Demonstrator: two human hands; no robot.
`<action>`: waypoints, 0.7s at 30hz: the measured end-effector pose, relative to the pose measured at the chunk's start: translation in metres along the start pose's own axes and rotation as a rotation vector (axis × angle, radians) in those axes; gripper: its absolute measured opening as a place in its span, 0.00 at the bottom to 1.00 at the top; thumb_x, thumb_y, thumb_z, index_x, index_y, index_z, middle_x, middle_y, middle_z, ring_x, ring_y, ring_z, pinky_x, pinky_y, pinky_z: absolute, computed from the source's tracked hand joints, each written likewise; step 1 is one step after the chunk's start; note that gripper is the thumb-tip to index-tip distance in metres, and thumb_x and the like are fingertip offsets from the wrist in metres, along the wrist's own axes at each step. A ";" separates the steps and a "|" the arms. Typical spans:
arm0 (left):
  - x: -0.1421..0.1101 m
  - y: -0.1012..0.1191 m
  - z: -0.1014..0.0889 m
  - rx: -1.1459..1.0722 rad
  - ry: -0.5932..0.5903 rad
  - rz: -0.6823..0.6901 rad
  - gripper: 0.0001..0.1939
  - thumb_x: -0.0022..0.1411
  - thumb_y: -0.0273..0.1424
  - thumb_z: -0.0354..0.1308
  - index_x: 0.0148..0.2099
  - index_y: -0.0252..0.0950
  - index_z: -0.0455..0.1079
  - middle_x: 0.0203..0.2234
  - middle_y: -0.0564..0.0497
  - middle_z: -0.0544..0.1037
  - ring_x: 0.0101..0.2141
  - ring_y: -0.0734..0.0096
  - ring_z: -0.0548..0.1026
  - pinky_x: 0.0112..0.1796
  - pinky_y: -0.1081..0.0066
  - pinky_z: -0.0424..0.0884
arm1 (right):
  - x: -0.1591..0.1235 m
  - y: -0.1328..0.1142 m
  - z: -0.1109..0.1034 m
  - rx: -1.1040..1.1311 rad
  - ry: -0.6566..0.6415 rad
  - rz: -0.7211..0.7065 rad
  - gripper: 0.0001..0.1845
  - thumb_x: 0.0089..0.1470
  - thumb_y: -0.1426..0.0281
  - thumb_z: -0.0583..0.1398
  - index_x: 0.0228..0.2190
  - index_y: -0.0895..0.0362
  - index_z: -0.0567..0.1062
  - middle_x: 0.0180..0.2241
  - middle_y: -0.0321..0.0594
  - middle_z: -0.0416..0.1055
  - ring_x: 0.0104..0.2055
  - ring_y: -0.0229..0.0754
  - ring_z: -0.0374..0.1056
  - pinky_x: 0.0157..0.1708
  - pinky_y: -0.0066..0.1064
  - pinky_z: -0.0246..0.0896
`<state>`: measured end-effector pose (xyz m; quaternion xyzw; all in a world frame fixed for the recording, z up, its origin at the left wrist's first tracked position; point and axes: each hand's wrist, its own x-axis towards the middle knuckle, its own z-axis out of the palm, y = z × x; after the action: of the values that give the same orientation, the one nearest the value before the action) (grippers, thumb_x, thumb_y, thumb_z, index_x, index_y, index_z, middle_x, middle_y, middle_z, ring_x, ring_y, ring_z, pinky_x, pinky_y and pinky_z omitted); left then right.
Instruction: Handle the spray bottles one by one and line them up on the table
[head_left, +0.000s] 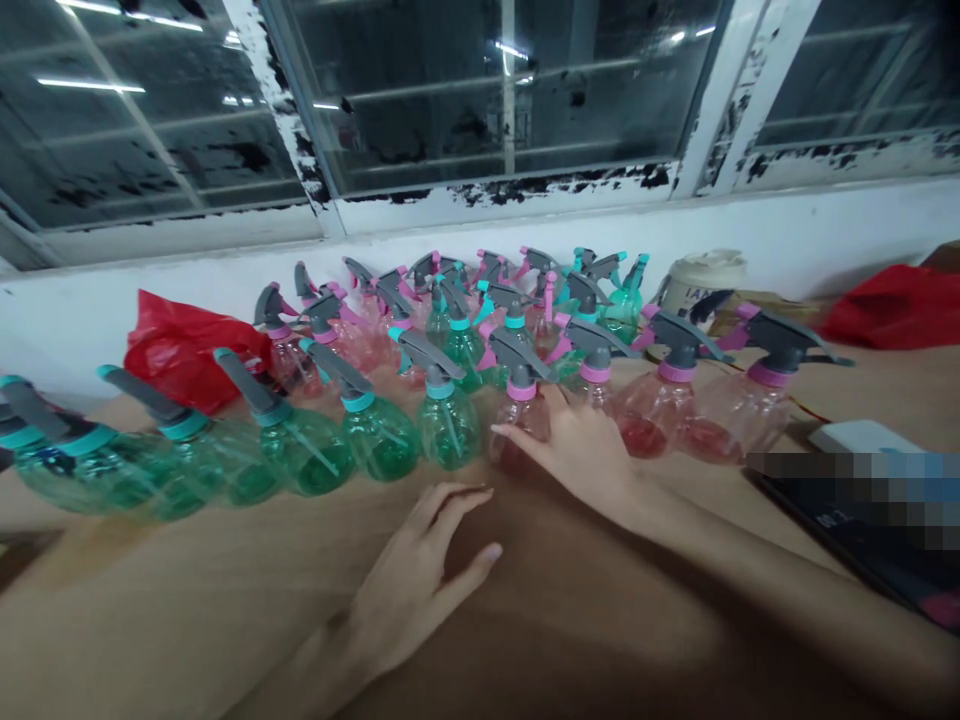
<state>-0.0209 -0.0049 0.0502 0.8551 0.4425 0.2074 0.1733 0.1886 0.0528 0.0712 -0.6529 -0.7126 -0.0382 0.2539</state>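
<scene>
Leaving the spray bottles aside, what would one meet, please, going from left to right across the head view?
Crumpled red plastic bag, left hand, right hand, pale tub with lettering, second red item.

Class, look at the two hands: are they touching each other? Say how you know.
Apart. The head view shows tabletop between the left hand and the right hand.

L hand (420,575) open, fingers lightly bent; R hand (581,445) farther fwd, thumb extended.
</scene>
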 end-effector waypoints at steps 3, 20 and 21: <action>0.006 0.005 0.007 -0.048 0.055 -0.086 0.18 0.67 0.39 0.52 0.58 0.45 0.59 0.52 0.50 0.69 0.48 0.58 0.73 0.48 0.57 0.70 | -0.022 0.003 -0.009 -0.029 0.008 -0.040 0.34 0.55 0.45 0.52 0.43 0.64 0.71 0.30 0.51 0.78 0.29 0.59 0.76 0.21 0.40 0.63; 0.008 0.064 0.051 -0.221 -0.047 -0.018 0.35 0.55 0.39 0.65 0.62 0.44 0.55 0.53 0.47 0.69 0.53 0.53 0.68 0.52 0.54 0.64 | -0.087 0.050 -0.066 0.540 -0.093 -0.205 0.36 0.45 0.47 0.62 0.49 0.57 0.69 0.48 0.47 0.72 0.49 0.51 0.69 0.47 0.44 0.64; 0.009 0.068 0.052 -0.218 -0.057 -0.017 0.35 0.55 0.39 0.65 0.61 0.43 0.55 0.53 0.46 0.69 0.53 0.53 0.68 0.52 0.53 0.64 | -0.084 0.052 -0.066 0.643 -0.122 -0.184 0.37 0.45 0.49 0.64 0.52 0.56 0.66 0.49 0.46 0.72 0.48 0.50 0.69 0.47 0.42 0.65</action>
<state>0.0564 -0.0409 0.0401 0.8330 0.4194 0.2282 0.2795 0.2603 -0.0415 0.0793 -0.4733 -0.7581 0.2048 0.3992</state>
